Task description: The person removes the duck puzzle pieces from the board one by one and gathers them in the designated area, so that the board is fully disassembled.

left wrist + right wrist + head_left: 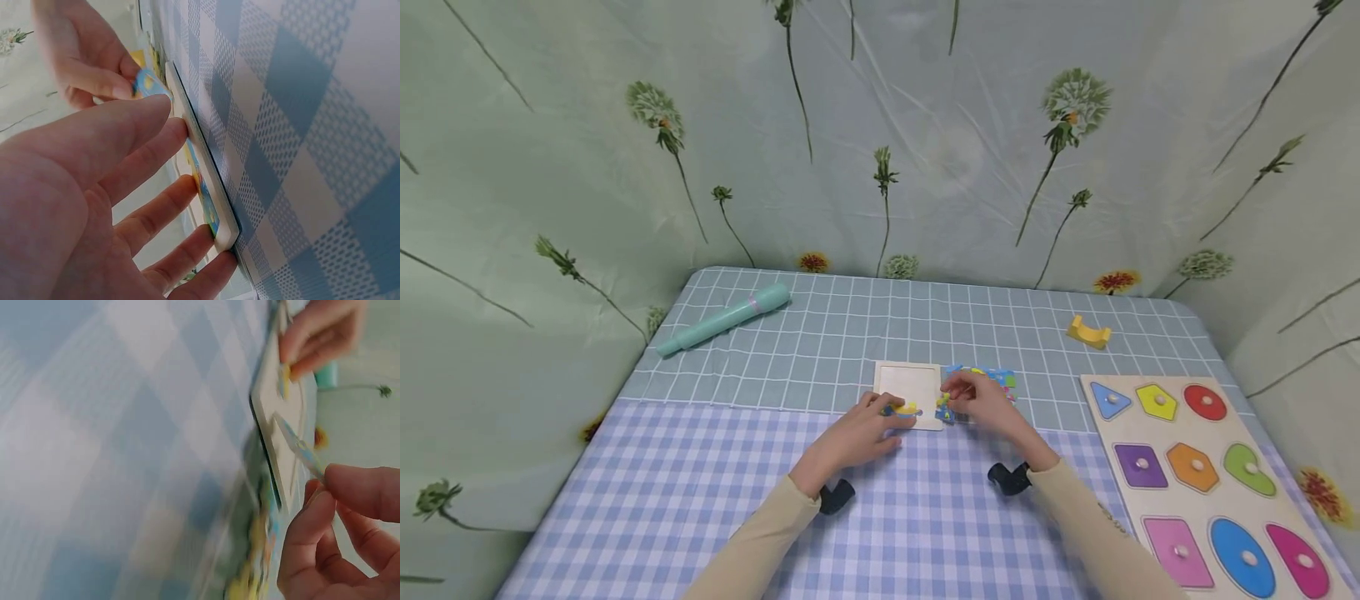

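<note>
A shallow wooden puzzle tray (pixel 913 381) lies on the table, with blue and yellow puzzle pieces (pixel 910 409) along its near edge. The left hand (pixel 859 433) rests its spread fingertips on the tray's near left part, touching the pieces there. Between thumb and fingers, the right hand (pixel 985 404) pinches a flat jigsaw piece (pixel 300 449). That piece is tilted over the tray's near right side, and its lower end appears at or just above the tray. Beside the tray on the right, partly behind the right hand, lie several loose colourful pieces (pixel 1004 379).
A large wooden board with knobbed coloured shapes (pixel 1120 433) lies at the right. Behind it sits a yellow curved block (pixel 1088 333). A teal bat-shaped object (pixel 726 320) lies at the back left. Checked cloth (pixel 700 467) covers the near table, and a flowered curtain (pixel 925 167) surrounds it.
</note>
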`<state>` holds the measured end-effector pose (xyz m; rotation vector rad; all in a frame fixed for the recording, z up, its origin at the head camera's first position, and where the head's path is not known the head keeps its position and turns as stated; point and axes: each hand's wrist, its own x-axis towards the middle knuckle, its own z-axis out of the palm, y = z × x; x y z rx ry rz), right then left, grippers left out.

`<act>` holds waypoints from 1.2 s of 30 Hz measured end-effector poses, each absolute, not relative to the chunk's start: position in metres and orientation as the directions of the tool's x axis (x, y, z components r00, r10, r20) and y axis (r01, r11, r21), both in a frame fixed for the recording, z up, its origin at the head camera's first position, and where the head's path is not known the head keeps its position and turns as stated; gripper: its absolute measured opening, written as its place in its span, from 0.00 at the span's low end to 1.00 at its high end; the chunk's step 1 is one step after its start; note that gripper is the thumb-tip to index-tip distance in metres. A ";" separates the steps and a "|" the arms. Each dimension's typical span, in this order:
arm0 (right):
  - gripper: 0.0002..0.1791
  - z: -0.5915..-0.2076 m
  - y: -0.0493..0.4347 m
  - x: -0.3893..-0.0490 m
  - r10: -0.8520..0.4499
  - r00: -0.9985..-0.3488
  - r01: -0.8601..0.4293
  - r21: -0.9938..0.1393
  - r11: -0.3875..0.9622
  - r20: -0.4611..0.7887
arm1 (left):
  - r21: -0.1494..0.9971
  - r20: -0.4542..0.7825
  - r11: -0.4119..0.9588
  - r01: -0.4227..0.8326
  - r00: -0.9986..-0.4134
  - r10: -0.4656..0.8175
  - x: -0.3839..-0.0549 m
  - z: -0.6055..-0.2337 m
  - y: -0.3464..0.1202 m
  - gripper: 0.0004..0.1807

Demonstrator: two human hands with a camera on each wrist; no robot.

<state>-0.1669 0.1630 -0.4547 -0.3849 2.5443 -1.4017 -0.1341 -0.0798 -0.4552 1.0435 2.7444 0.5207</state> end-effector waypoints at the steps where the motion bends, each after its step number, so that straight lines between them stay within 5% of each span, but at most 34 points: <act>1: 0.10 -0.453 0.168 -0.167 -0.315 -0.947 -0.114 -0.849 0.515 -0.064 | 0.379 -0.024 0.694 0.612 -0.743 0.669 -0.134 -0.455 -0.080 0.20; 14: 0.08 -0.450 0.234 -0.147 -0.186 -0.960 0.051 -0.784 0.618 -0.208 | 0.374 -0.003 0.684 0.627 -0.736 0.677 -0.134 -0.459 -0.082 0.20; 28: 0.08 -0.461 0.221 -0.140 -0.238 -0.971 -0.204 -0.529 0.824 0.005 | 0.363 0.039 0.672 0.645 -0.731 0.681 -0.132 -0.462 -0.086 0.20; 36: 0.08 -0.459 0.210 -0.143 -0.281 -0.957 -0.274 -0.572 0.773 0.079 | 0.403 0.072 0.660 0.634 -0.740 0.668 -0.133 -0.461 -0.108 0.17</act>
